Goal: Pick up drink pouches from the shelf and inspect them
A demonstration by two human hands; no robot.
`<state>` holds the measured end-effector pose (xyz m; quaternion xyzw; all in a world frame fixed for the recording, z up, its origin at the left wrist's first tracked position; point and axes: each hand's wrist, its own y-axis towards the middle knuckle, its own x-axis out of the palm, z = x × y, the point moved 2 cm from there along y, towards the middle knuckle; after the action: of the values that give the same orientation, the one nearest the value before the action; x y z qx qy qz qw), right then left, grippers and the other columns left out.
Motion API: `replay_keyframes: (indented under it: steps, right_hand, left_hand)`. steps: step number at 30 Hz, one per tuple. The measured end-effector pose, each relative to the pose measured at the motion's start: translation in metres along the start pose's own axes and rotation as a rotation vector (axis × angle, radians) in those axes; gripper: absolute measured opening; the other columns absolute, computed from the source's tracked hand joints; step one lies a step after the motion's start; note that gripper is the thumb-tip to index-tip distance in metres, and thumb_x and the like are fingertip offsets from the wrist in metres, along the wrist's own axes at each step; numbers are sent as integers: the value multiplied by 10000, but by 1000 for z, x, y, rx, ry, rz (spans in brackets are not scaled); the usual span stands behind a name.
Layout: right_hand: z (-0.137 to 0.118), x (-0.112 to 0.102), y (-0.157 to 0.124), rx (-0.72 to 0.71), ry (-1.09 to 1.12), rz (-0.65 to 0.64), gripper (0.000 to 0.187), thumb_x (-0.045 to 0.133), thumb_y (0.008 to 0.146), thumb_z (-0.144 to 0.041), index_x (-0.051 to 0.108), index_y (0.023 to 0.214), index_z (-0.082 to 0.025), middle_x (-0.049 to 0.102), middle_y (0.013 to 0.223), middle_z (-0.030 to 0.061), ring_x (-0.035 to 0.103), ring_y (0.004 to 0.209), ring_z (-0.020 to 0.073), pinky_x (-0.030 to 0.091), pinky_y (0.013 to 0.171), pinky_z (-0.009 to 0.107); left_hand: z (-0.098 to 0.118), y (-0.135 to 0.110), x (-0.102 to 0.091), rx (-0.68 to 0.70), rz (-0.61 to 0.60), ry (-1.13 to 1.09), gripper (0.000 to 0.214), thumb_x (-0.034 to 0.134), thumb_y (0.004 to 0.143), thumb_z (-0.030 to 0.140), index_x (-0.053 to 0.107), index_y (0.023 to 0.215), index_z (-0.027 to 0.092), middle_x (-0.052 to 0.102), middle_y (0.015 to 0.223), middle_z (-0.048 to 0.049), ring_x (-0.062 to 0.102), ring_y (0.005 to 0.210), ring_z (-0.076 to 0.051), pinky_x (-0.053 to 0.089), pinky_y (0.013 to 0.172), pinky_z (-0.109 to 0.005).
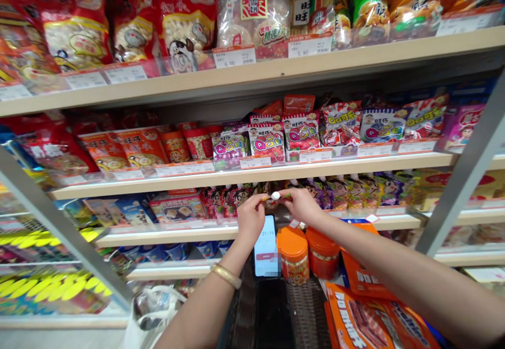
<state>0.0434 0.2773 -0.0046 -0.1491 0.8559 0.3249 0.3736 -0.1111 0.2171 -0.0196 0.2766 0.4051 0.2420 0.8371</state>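
Note:
Both hands reach forward to a spouted pouch (275, 196) at the third shelf, its white cap facing me between my fingertips. My left hand (251, 216), with a gold bangle on the wrist, pinches the pouch's left edge. On the other side, the fingers of my right hand (303, 205) close on its right edge. Most of the pouch body is hidden. Around it stands a row of similar cartoon pouches (339, 194). Just below my hands, a lit phone (266, 254) leans upright beside a jar with an orange lid (292, 244).
A second jar with a red-orange lid (323, 257) and orange snack packs (366, 317) lie by a dark woven basket (303, 312). Gummy candy bags (266, 141) line the shelf above. A white bag (153, 312) hangs at lower left. Slanting grey posts (465, 165) frame the shelves.

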Motion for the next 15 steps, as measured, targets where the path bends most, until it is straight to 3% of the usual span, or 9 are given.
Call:
replay_keyframes:
  steps: [3,7,11,15]
  right_hand:
    - [-8,-20,-13,-65,40,83,252,556,840,-148,715,1024,-214,735,1046,47,672,951,171,480,873,252]
    - [-19,-48,-33,-122,214,144,218,591,833,-277,704,999,-191,743,947,58,677,829,195,512,781,294]
    - [-20,-57,-54,-81,375,21,289,649,775,-347,677,1003,-172,740,937,48,674,826,205,523,764,309]
    - [-8,-52,-70,11,516,51,297,604,793,-378,678,985,-164,738,988,70,673,894,226,516,827,351]
  left_hand:
    - [14,-3,-12,77,134,-181,277,483,782,69,714,883,186,743,936,-38,687,881,-153,534,851,-275]
    - [41,1,-22,-41,250,-418,162,575,779,203,705,852,142,742,834,-49,689,739,-160,552,715,-257]
    - [74,6,-23,-120,152,-643,162,617,754,231,705,837,122,740,769,-47,678,679,-150,543,661,-235]
    - [91,1,-11,-200,38,-782,231,640,757,280,694,910,115,743,887,-83,692,792,-168,551,733,-256]
